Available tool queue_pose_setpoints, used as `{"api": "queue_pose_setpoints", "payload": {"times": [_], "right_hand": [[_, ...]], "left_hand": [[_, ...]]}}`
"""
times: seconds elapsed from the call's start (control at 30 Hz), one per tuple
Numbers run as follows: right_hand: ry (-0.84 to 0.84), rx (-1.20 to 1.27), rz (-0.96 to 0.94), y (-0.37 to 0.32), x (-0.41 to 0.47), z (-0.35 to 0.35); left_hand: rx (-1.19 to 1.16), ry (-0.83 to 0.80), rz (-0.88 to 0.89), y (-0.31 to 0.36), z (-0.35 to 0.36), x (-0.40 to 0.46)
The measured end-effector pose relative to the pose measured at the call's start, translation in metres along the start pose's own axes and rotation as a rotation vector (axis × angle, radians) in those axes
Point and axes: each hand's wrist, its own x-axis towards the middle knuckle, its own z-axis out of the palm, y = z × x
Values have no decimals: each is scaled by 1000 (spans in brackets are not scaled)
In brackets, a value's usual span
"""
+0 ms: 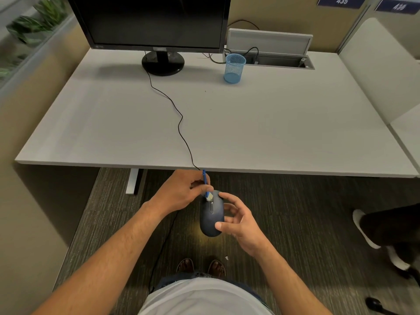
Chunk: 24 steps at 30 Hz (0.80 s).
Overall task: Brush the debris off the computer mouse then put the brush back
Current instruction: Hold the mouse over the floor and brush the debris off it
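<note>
Mouse: dark blue oval plastic computer mouse [211, 215], lower centre, long axis toward the grey counter [250, 123], right hand [238, 221] fingers cradling it.
Brush: small blue-handled brush [207, 188] pinched by left hand [181, 192], bristles touching mouse's far end.
Return: blue mesh cup [234, 68], upper centre.

The dark mouse [212, 214] is held above the floor; the blue brush [207, 188] touches its front with pale bristles.
</note>
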Motion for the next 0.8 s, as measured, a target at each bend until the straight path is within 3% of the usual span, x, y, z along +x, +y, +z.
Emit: {"api": "queue_pose_setpoints", "payload": {"times": [0.23,0.5,0.8], "right_hand": [[-2,-3,3,-1,-1,-3],[0,31,-4,-1,2,-2],[21,23,10,3,2,-1]], "left_hand": [[91,36,-29,-6,-4,0],[-189,45,-11,3,5,0],[-34,57,-6,3,7,2]]}}
